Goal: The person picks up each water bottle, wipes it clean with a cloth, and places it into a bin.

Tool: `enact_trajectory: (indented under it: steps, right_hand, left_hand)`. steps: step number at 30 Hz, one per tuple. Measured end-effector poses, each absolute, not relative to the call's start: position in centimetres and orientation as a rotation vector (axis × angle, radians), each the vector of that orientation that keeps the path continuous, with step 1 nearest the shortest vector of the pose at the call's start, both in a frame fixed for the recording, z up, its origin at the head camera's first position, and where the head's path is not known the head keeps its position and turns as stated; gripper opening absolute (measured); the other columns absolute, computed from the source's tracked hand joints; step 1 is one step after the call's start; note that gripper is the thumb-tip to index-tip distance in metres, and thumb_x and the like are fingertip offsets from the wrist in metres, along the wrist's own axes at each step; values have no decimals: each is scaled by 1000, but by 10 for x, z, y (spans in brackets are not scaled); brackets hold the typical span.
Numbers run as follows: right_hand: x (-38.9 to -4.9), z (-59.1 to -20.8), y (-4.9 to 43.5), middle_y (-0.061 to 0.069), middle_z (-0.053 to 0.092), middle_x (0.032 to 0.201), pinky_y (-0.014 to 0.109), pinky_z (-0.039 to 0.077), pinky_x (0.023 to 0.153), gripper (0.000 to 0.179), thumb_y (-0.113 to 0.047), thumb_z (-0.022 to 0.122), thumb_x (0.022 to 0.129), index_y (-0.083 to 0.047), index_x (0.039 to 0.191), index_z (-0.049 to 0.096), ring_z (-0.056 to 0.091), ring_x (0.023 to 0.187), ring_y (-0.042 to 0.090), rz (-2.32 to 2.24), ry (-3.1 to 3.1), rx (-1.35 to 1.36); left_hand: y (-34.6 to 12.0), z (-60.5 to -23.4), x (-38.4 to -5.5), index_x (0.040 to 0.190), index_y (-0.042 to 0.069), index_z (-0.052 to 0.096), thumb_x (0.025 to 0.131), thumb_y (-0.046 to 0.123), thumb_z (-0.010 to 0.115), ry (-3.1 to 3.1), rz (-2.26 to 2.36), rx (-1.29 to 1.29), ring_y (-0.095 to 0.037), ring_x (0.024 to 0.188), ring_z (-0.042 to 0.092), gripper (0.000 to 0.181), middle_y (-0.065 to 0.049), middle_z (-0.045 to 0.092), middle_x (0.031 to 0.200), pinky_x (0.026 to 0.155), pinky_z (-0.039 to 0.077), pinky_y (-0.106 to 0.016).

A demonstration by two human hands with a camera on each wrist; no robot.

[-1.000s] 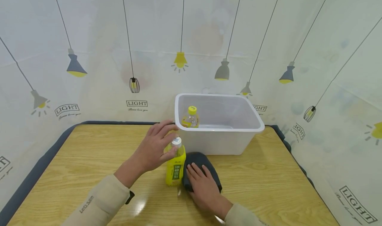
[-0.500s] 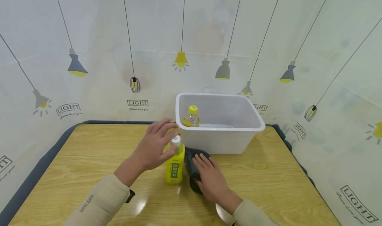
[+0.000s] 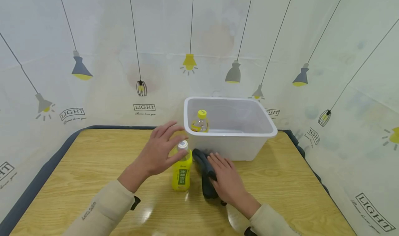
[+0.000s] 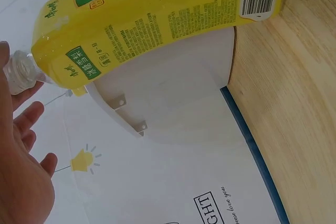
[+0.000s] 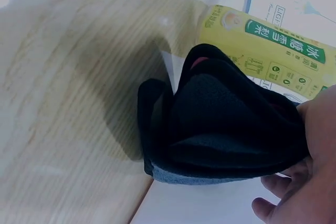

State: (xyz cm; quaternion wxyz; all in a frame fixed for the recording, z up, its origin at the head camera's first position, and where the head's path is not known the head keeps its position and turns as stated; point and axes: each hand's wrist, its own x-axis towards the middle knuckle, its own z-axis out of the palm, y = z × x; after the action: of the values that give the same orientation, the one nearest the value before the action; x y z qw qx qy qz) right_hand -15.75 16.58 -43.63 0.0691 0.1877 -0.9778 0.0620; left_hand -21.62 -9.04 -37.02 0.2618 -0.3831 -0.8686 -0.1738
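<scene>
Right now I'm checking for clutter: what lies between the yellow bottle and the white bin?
Head view: the dark cloth under the right hand lies between yellow bottle and white bin.

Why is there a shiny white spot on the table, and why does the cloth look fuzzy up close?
Head view: a lamp's glare gleams on the glossy table near the sleeve, and the walls bend like a fisheye. Right wrist view: the dark cloth is soft and blurred, with a shadow beside it. Left wrist view: the yellow bottle is sharp.
</scene>
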Motion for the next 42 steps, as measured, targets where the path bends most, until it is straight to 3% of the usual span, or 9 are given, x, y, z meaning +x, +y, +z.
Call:
enact_trajectory:
  steps: [13,21,26,42]
  right_hand:
    - [-158,-428,171,6,38,156,47,29,117,65,-26,66,92,-10,149,39,32,147,24,229,-2913,537]
    - [-159,-423,172,5,37,157,48,26,119,64,-27,65,93,-11,149,39,31,147,24,263,-2914,503]
    - [-159,-420,173,5,37,156,48,27,118,63,-27,65,93,-11,149,39,32,147,24,288,-2906,497]
    - [-159,-413,174,5,41,154,46,29,118,60,-30,62,95,-11,148,42,35,146,22,304,-2853,487]
  left_hand:
    - [-89,-367,-216,129,22,60,93,44,57,-2380,-494,-1002,-26,143,30,42,-3,52,138,112,29,-49]
    - [-87,-360,-212,100,13,59,85,61,60,-2413,-377,-854,-26,141,34,51,-4,55,125,112,29,-46]
    - [-86,-360,-211,97,13,59,86,62,59,-2468,-331,-831,-25,139,37,51,-3,56,121,112,30,-45]
    - [-90,-360,-211,115,16,65,95,38,60,-2448,-599,-1034,-25,145,29,29,-2,53,136,117,27,-51]
